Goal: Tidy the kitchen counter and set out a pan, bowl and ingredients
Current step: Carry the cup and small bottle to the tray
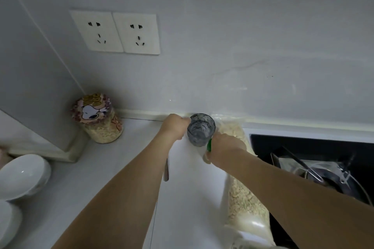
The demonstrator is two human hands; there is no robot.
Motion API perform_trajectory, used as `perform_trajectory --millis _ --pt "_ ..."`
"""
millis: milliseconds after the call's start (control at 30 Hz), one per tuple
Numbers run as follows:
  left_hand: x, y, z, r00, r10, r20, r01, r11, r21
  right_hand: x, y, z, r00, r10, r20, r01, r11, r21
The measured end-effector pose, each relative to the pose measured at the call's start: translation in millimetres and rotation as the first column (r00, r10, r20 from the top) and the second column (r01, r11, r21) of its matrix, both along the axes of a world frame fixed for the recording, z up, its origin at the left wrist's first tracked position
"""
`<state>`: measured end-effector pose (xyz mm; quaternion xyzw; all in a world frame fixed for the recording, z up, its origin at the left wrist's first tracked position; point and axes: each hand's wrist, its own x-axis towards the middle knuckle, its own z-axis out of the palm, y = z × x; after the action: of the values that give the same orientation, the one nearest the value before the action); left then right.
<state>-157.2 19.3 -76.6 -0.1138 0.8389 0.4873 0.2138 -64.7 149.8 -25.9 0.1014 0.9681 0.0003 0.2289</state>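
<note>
Both hands at glass, near wall edge.

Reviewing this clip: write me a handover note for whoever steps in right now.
Left hand: curled beside the glass at the back wall; whether it grips it is unclear.
Right hand: holds something green, mostly hidden.
Oat bag lies beside the stove; pan sits on the stove; two white bowls stand at the counter's left; oat jar is in the corner.
Done: bowls, pan and oats appear out.
Left: place the glass and the green item.
</note>
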Motion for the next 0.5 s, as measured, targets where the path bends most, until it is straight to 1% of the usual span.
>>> perform_trajectory --millis 100,167,233,400,500 --pt "-6.4 13.1 -2.7 0.989 -0.126 -0.076 0.106 0.969 -0.224 -3.5 1.3 -4.2 1.0 0.008 -0.003 -0.008 1.0 -0.006" --pt "-7.2 18.2 -1.9 0.98 -0.162 -0.112 0.12 0.943 -0.312 -3.1 4.3 -1.6 1.0 0.018 -0.003 -0.018 0.999 -0.037" --pt "-6.2 19.5 0.5 0.978 -0.162 -0.128 0.107 0.929 -0.355 -0.5 8.9 5.9 1.0 0.015 -0.004 -0.015 0.996 -0.087" --pt "7.2 11.2 13.9 0.987 -0.072 -0.144 0.012 0.925 -0.38 8.4 26.4 39.4 0.998 -0.051 -0.046 0.041 0.978 -0.206" --pt "18.6 8.5 37.3 0.978 -0.053 -0.2 -0.032 0.916 -0.4 20.0 39.5 65.6 0.991 -0.082 -0.102 0.055 0.967 -0.25"
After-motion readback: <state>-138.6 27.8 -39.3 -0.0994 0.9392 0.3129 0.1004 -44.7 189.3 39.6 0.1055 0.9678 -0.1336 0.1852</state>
